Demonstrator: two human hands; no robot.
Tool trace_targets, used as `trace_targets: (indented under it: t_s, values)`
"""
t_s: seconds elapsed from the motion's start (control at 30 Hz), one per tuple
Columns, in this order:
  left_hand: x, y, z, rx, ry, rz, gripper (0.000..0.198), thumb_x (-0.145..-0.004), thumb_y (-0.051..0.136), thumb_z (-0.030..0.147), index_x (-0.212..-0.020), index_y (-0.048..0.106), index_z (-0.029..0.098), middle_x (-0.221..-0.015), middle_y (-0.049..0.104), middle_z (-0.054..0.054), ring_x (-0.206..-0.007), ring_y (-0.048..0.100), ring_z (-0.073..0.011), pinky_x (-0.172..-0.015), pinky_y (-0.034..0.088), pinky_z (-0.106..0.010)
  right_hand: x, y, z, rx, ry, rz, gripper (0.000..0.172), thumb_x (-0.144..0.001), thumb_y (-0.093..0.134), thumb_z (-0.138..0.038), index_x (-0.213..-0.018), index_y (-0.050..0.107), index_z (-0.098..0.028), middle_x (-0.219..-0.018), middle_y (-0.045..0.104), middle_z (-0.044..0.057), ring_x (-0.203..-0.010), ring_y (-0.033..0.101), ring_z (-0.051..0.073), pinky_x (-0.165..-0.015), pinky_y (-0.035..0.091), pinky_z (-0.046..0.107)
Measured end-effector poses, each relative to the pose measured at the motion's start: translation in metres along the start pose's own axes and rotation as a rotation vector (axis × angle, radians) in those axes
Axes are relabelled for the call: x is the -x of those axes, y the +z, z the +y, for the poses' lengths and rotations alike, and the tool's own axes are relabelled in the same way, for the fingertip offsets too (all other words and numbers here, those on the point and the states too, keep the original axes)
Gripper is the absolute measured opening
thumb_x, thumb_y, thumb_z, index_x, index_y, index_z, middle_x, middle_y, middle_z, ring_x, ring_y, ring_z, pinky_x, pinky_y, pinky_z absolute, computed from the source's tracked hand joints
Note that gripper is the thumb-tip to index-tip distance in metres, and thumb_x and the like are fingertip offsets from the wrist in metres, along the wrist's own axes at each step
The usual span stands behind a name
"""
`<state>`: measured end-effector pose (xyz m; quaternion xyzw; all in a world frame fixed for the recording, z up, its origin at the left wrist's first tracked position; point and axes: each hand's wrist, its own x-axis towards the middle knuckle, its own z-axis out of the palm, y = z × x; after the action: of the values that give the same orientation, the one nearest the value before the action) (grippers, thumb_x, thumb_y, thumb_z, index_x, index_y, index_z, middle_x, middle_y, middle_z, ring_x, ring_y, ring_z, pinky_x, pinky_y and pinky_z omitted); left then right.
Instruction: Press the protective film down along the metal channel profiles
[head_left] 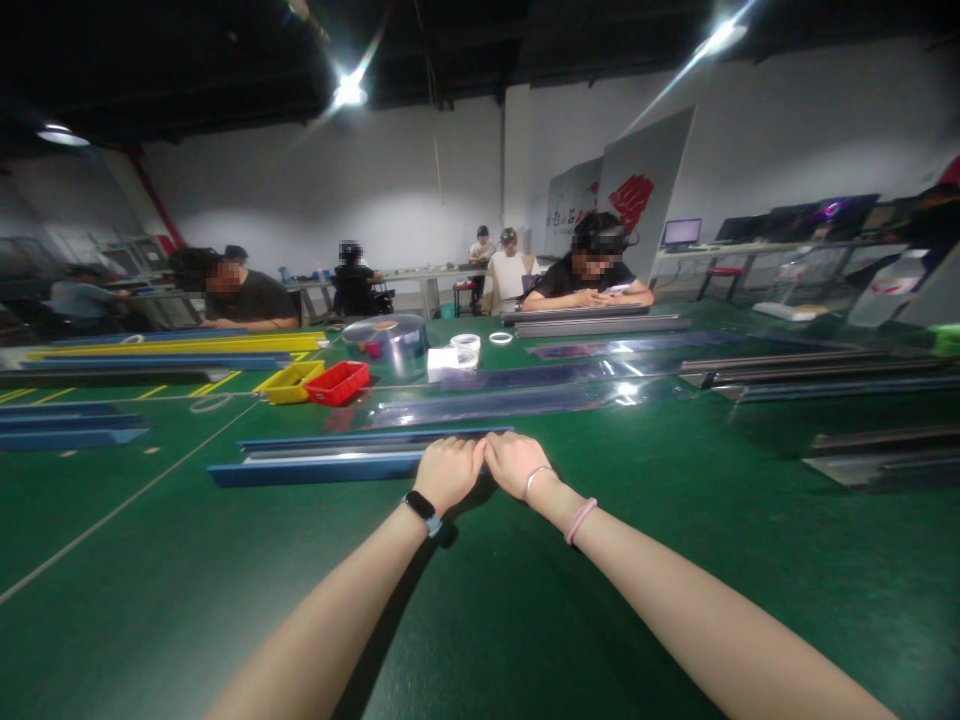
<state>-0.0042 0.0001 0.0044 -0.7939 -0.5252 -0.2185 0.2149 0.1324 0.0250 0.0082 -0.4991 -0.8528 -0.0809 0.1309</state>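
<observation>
Two bare forearms reach over the matte green tabletop [525,610]. The left hand [448,470], with a black watch, and the right hand [514,464], with a pink band, touch each other at the right end of a long, narrow blue rail [330,458] that lies flat. The fingers of both hands curl closed over this end, and their tips are hidden. Behind the rail lies a glossy clear sheet [487,403], then a yellow bin [292,381] and a red bin [338,383], both rectangular. Further away, a person [589,280] sits.
</observation>
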Motion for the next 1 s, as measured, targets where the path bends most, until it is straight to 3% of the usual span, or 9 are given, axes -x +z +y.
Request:
trace_targets:
  t_s: [0.5,0.77,1.0]
  values:
    - [-0.0012,0.0043,0.0026,-0.027,-0.114,0.021,0.043,-0.087,0.023,0.029,-0.062,0.055,0.015,-0.06,0.059,-0.007,-0.057,0.052,-0.0158,-0.055,0.031,-0.027,0.0003,-0.0004,-0.0029,0.006,-0.062,0.041,0.039,-0.087,0.016,-0.031,-0.083,0.051,-0.017,-0.078,0.057,0.007,-0.074,0.05,0.016,-0.066,0.035,0.025]
    - [-0.0006,0.0021,-0.0007,-0.021,-0.008,0.048,0.039,-0.086,0.025,0.027,-0.064,0.055,0.015,-0.063,0.059,-0.006,-0.064,0.053,-0.0154,-0.061,0.034,-0.028,0.0013,-0.0029,-0.0058,0.006,-0.042,0.025,0.037,-0.087,0.018,-0.029,-0.082,0.052,-0.017,-0.08,0.058,0.008,-0.076,0.05,0.017,-0.068,0.035,0.026]
    - [-0.0002,0.005,-0.0005,-0.001,-0.013,0.027,0.04,-0.086,0.025,0.026,-0.063,0.055,0.015,-0.062,0.059,-0.006,-0.062,0.053,-0.0147,-0.061,0.034,-0.027,0.0021,-0.0065,-0.0065,-0.026,-0.028,0.026,0.04,-0.088,0.015,-0.031,-0.084,0.052,-0.017,-0.08,0.057,0.008,-0.078,0.049,0.017,-0.069,0.035,0.027]
